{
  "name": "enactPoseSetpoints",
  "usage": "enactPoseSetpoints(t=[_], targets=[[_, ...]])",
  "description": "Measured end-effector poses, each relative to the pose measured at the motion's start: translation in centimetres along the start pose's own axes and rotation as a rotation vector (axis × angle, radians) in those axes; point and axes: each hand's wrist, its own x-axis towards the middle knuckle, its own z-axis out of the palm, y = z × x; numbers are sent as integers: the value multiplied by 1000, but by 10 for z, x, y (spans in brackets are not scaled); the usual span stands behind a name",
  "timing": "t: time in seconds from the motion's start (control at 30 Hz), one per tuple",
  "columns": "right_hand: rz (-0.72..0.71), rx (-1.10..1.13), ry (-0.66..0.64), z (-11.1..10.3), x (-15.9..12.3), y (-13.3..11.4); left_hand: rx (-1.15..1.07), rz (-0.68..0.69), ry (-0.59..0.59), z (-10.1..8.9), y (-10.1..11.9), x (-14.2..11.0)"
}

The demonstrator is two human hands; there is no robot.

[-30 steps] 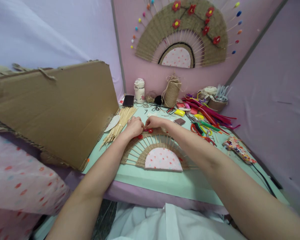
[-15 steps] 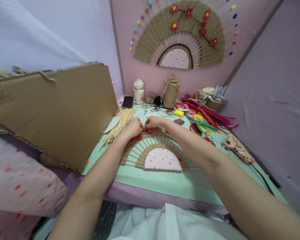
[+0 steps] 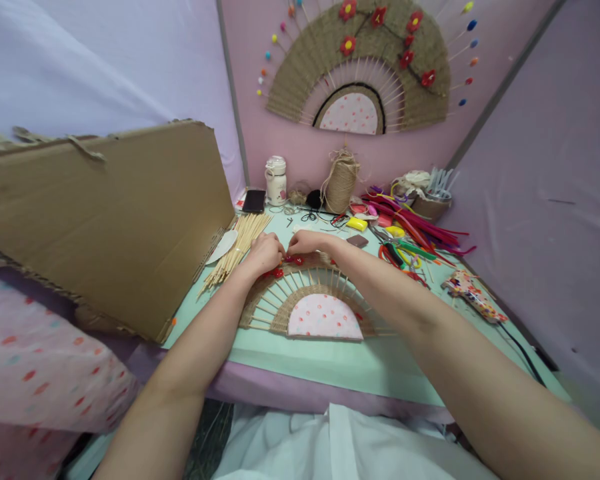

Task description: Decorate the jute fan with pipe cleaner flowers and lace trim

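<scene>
A half-round woven fan [image 3: 280,317] of twine and thin sticks lies on the table, with a dotted pink-and-white half disc [image 3: 325,317] at its base. My left hand [image 3: 266,253] and my right hand [image 3: 306,243] meet at its far edge, fingertips bent and almost touching. Red flowers [image 3: 299,261] sit on the woven band right below the fingers. Both hands are closed in a pinch; what lies between the fingertips is too small and hidden to make out. My right forearm covers part of the fan's right side.
A bundle of thin sticks [image 3: 237,250] and a cardboard sheet [image 3: 115,227] are at the left. Behind stand a white bottle [image 3: 276,181] and a twine spool [image 3: 341,183]. Pipe cleaners [image 3: 420,223], pliers [image 3: 393,253] and a patterned glue gun [image 3: 473,295] lie right. A finished fan [image 3: 300,80] hangs above.
Both hands stay at the same spot on the fan's far edge, with barely any finger movement. The whole view has shifted slightly.
</scene>
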Motion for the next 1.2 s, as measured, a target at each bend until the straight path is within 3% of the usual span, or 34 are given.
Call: enactPoseSetpoints(t=[0.57, 0.73, 0.83, 0.97, 1.03, 1.1, 1.2], targets=[[-51, 12, 8, 8, 6, 7, -3, 16, -16, -1, 3, -2], [-82, 38, 61, -4, -3, 1, -49, 13, 43, -13, 4, -8], [-90, 76, 170, -17, -24, -5, -140, 7, 153, -36, 1, -36], [-130, 136, 329, -17, -87, -10, -529, -9, 250, -54, 2, -111], [-154, 149, 340, -4, -127, -10, -806, -54, 129, -43, 9, -154], [-220, 147, 315, 16, -164, -7, -1108, -99, -99, -21, 24, -189], [-212, 125, 246, 45, -198, -1, -1542, -278, -346, 15, 54, -221]])
